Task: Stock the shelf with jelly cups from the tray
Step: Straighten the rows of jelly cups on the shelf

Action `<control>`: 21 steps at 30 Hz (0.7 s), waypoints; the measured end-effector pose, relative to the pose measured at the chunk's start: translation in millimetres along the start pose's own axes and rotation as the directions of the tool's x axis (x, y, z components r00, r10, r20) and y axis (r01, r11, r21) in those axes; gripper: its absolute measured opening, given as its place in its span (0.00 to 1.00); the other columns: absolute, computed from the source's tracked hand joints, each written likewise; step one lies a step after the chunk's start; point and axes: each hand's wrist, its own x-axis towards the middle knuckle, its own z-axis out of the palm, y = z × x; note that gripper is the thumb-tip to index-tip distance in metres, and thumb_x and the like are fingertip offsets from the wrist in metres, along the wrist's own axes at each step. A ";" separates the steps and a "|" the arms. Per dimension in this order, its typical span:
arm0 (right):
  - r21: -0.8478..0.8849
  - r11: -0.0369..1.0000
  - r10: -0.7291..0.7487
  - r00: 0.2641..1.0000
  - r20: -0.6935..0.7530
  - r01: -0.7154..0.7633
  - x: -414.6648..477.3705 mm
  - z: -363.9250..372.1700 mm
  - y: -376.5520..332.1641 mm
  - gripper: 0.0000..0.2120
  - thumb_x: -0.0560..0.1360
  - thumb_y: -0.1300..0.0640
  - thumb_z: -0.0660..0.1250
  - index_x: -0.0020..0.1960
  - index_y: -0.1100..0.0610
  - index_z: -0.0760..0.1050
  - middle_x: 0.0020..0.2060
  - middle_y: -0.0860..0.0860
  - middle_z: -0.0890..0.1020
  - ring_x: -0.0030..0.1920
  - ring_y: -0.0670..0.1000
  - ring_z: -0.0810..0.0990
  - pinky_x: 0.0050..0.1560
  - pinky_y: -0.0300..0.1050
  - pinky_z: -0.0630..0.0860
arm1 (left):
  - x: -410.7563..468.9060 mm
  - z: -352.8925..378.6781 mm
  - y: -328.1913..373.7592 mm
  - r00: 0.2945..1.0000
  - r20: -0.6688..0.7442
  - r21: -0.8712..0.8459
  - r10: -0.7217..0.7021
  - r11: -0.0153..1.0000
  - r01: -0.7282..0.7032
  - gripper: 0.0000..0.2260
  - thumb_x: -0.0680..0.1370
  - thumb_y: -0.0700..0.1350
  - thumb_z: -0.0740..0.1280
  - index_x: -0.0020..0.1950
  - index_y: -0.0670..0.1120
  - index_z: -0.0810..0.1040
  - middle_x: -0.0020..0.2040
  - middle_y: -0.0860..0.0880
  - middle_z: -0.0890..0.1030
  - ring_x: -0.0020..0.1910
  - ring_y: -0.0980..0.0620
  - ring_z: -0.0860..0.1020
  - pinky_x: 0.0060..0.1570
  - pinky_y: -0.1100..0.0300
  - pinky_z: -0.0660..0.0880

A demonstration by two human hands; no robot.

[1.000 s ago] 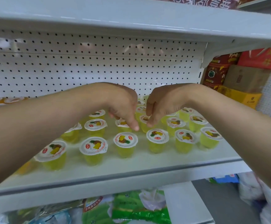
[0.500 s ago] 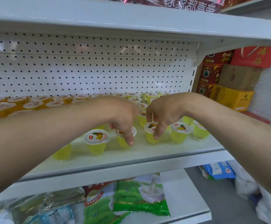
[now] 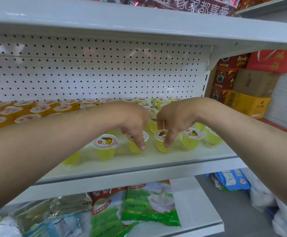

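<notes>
1. Pinching the left jelly cup (image 3: 132, 148) from above with the left grip (image 3: 136, 124), fingers curled over the lid, thumb down the front wall.
2. Same on the right jelly cup (image 3: 159, 145) with the right grip (image 3: 173, 120), thumb on the near side.
3. Both upright in the front row of the shelf (image 3: 139, 162), just beside each other, among more yellow cups (image 3: 106, 147).
4. Off left, orange cups (image 3: 28, 110) in rows by the pegboard (image 3: 96, 74).
5. Below, green packets (image 3: 139, 207).

Jelly cups (image 3: 105, 147), clear yellow with pineapple-printed white lids, upright in rows on the white shelf (image 3: 173, 159)
</notes>
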 end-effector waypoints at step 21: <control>0.031 0.985 -0.163 0.975 -0.152 0.170 13.9 -3.4 -48.2 0.31 0.66 0.40 0.77 0.65 0.51 0.75 0.56 0.45 0.79 0.55 0.50 0.78 0.55 0.45 0.76 | -36.0 17.0 -47.4 0.989 0.056 0.030 -0.140 0.990 0.139 0.30 0.68 0.60 0.76 0.62 0.43 0.78 0.59 0.44 0.81 0.50 0.46 0.78 0.36 0.60 0.67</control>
